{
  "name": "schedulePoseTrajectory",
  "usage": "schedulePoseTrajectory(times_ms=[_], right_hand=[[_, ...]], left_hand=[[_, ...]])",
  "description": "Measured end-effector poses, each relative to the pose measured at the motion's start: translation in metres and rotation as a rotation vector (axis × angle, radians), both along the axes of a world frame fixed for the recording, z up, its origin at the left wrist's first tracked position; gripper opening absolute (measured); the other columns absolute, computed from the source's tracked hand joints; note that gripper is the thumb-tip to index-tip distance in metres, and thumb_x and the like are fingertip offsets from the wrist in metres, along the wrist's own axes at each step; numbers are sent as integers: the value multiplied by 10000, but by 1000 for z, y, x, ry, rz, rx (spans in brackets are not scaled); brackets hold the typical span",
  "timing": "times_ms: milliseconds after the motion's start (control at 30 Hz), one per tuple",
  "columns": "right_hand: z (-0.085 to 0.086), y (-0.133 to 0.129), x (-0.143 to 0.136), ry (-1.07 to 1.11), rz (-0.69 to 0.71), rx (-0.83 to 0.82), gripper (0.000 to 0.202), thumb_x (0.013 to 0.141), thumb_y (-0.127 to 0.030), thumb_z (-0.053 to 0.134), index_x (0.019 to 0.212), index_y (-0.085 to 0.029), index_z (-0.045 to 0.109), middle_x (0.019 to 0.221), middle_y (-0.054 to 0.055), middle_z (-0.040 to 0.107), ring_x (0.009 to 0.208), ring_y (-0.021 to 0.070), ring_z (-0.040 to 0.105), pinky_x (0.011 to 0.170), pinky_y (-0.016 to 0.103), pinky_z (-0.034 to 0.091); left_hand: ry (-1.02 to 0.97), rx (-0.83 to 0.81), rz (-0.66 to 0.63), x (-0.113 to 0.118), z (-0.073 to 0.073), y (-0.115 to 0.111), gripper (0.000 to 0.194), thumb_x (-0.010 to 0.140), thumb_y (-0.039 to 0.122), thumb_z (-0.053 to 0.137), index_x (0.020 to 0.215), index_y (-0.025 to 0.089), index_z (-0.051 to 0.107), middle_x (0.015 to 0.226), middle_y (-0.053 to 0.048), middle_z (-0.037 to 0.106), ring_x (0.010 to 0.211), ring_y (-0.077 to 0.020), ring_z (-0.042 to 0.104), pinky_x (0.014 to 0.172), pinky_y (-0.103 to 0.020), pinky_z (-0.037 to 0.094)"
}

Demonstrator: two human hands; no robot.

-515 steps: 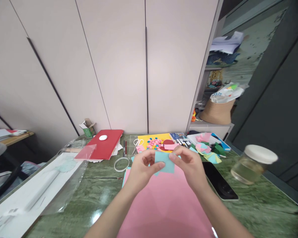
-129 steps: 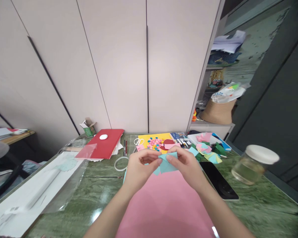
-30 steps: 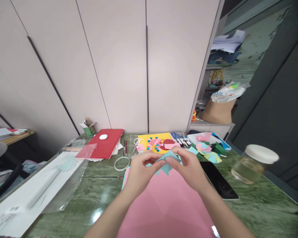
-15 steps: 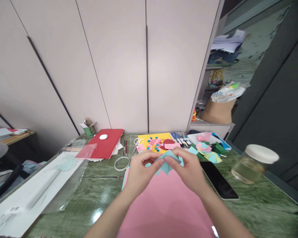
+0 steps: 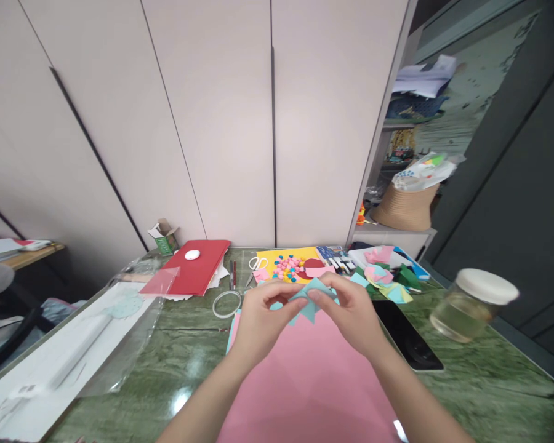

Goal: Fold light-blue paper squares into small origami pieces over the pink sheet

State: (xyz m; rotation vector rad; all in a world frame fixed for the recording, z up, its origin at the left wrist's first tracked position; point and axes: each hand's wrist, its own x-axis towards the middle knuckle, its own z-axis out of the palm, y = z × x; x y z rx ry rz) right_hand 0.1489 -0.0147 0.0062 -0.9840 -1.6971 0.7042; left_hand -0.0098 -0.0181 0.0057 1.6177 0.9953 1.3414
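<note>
Left hand and right hand grip the paper (blue, folded) in a thumb-and-finger pinch. Below is a pink sheet; a phone lies near the right hand.

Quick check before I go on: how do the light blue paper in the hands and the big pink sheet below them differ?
Size: the blue paper is small; the pink sheet is far larger.
Pose: the blue paper is pinched by the left hand and right hand; the pink sheet lies below them.
Shape: the blue paper is folded into points; the pink sheet looks flat.
Shared: both look plain, with no print visible.
</note>
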Motion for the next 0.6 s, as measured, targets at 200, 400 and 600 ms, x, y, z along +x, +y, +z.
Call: schedulePoseTrajectory(times_ms=[200, 400, 600], right_hand=[[1, 3, 3, 87, 92, -53, 159, 787, -288, 578, 669, -185, 553, 656, -15, 532, 661, 138, 479, 624, 261, 371], [1, 1, 2, 106, 75, -76, 199, 792, -305, 570, 644, -185, 515, 635, -14, 498, 647, 142, 476, 603, 266, 371], [1, 0, 1, 69, 63, -53, 171, 817, -285, 537, 678, -190, 514, 664, -13, 498, 653, 138, 472, 602, 263, 370]], left_hand=[[96, 48, 19, -3, 2, -2, 168, 696, 197, 656, 849, 246, 707, 782, -14, 668, 679, -132, 524, 627, -250, 442], [101, 76, 31, -2, 3, -5, 187, 679, 203, 676, 859, 246, 703, 786, -17, 661, 690, -139, 525, 656, -269, 445], [134, 105, 50, -3, 5, -7, 199, 672, 195, 684, 863, 248, 699, 803, -14, 658, 704, -137, 530, 660, -262, 444]])
